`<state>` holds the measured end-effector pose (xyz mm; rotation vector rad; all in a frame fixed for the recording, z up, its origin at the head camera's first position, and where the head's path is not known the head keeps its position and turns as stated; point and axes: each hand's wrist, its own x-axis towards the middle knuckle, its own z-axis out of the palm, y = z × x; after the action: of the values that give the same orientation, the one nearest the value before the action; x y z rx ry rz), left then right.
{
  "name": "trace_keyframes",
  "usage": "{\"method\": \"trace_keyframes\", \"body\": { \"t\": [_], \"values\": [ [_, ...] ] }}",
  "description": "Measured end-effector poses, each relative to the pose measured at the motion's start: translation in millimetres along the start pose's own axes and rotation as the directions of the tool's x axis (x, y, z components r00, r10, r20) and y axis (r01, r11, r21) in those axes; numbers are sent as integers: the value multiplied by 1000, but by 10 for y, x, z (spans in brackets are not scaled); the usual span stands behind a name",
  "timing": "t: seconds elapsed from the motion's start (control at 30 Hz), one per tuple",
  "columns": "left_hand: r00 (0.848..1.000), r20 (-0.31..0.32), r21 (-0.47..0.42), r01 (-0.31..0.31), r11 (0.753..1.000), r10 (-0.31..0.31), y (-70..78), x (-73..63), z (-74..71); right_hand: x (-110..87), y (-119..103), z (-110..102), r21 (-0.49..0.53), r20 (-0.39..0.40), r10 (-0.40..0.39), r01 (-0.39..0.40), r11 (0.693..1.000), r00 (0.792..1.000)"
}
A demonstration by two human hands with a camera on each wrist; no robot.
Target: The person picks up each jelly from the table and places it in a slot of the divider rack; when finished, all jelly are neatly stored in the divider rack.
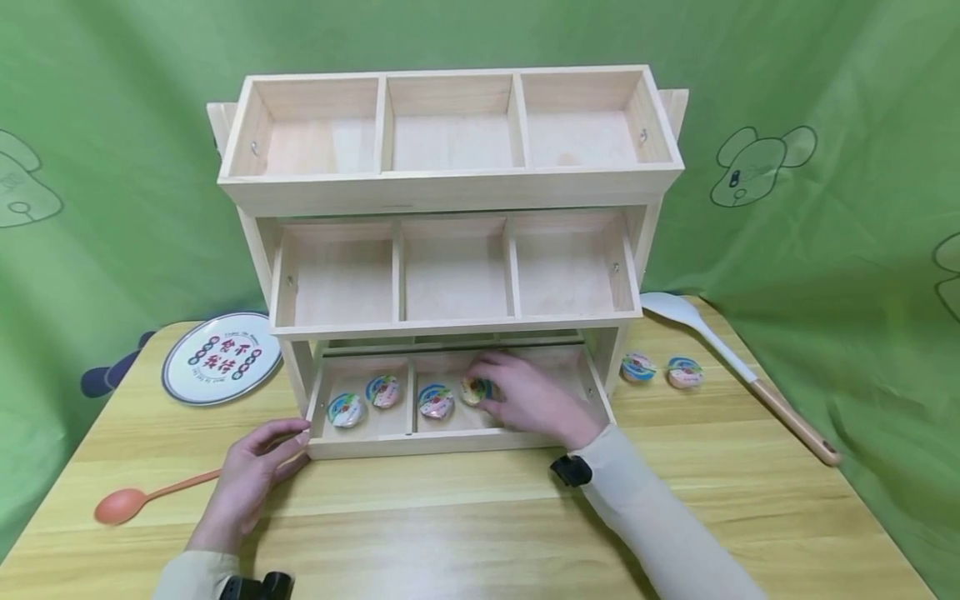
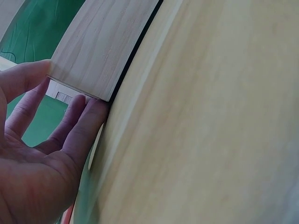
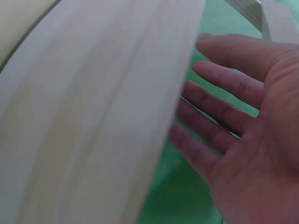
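Observation:
At the bottom tray point(image 1: 360, 448) of a wooden three-tier rack, my left hand point(image 1: 257, 471) holds the left front corner. The left wrist view shows the thumb at the panel's upper corner point(image 2: 88, 60) and fingertips at its lower edge. My right hand point(image 1: 532, 396) reaches into the tray from the right, thumb and fingers about a small jelly cup point(image 1: 475, 390) in the section right of the divider. Beside it lies another jelly cup point(image 1: 437, 402); two more, a whitish jelly cup point(image 1: 346, 410) and a pink one point(image 1: 383, 391), lie in the left section. In the right wrist view the tray's front hides the cup.
The middle tray point(image 1: 457, 323) and top tray point(image 1: 453, 192) have three compartments each. Right of the rack sit two jelly cups point(image 1: 638, 367) and a white ladle with a wooden handle point(image 1: 795, 421). On the left lie a printed plate point(image 1: 221, 383) and an orange spoon point(image 1: 122, 506).

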<state>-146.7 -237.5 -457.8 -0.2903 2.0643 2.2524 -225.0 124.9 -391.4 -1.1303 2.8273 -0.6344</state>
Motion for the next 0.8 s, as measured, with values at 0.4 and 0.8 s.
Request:
{"method": "trace_keyframes", "body": {
  "t": [0.4, 0.8],
  "values": [
    [1000, 3, -1, 5, 1000, -5, 20, 28, 13, -420, 17, -327, -14, -56, 96, -97, 995, 994],
    [1000, 5, 8, 5, 1000, -5, -4, -3, -6, -716, 196, -419, -9, -130, 104, -106, 994, 986]
  ]
}}
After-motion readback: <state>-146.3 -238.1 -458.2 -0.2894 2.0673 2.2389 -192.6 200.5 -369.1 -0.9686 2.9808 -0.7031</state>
